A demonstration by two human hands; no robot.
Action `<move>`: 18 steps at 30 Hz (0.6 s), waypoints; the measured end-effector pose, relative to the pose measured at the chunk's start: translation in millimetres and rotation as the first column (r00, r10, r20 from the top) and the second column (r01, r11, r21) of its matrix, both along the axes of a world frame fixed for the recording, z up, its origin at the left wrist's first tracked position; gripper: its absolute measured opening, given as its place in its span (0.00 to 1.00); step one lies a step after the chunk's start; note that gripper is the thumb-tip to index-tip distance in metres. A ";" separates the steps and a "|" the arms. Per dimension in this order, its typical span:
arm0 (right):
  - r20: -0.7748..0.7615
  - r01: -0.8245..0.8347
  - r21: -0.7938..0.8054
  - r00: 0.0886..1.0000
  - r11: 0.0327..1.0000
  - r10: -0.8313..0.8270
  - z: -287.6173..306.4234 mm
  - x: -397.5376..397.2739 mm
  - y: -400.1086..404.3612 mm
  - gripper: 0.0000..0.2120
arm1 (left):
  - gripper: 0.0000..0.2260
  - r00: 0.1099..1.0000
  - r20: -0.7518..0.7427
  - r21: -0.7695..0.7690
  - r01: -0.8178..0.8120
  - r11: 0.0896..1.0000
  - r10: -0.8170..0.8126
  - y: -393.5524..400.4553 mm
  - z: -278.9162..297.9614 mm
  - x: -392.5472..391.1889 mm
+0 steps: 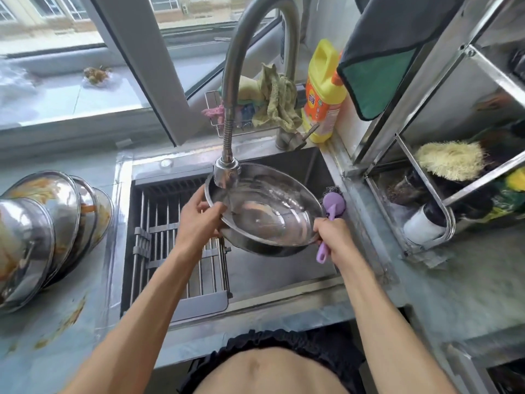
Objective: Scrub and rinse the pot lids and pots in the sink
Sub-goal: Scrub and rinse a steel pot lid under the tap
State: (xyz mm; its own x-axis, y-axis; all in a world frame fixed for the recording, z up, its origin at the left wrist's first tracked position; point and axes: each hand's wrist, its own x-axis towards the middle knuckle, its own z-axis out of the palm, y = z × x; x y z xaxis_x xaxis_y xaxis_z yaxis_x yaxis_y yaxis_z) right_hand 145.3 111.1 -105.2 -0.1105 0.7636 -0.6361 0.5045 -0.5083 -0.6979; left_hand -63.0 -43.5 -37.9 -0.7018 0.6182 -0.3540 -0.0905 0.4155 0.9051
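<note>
1. A steel pot (264, 211) is held tilted over the sink (284, 268), just under the faucet head (225, 173); its inside looks clean and wet, so I judge it near the end of its rinse.
2. The left hand (199, 220) grips the rim at 9 o'clock; the right hand (332, 237) pinches the rim at 4 o'clock together with a purple scrub brush (331, 211).
3. Left: a stack of greasy pots and lids (48, 223) waits on the surface (56, 322) at 9 o'clock.
4. The yellow detergent bottle (324, 92) carries an orange label; its writing is unreadable.
</note>
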 end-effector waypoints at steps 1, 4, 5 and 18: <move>-0.020 -0.002 -0.032 1.000 0.999 0.001 -3.4 -4.2 -2.5 0.17 | 0.18 0.999 -0.039 -0.004 0.006 1.000 -0.006 -3.0 5.7 -3.5; -0.099 0.020 -0.132 0.995 0.991 -0.034 -7.9 -14.5 -14.0 0.06 | 0.12 0.988 -0.152 -0.031 0.034 0.999 -0.038 -8.9 18.6 -10.5; -0.121 0.028 -0.169 0.991 0.985 -0.049 -8.3 -16.8 -19.8 0.04 | 0.13 0.981 -0.188 -0.041 0.042 0.998 -0.049 -10.5 23.1 -9.7; -0.040 -0.066 0.255 0.996 0.965 0.079 8.4 -12.8 -34.5 0.13 | 0.30 0.998 -0.059 -0.120 -0.038 0.992 0.031 -17.3 -39.0 -7.7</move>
State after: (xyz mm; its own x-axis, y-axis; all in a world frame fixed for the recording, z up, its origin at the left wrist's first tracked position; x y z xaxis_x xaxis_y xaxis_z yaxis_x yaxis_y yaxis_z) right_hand 132.5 76.6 -96.7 -0.1978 0.8877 -0.4157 0.4949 -0.2757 -0.8241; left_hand -70.6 -60.8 -76.9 -0.7433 0.5478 -0.3839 -0.0568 0.5202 0.8522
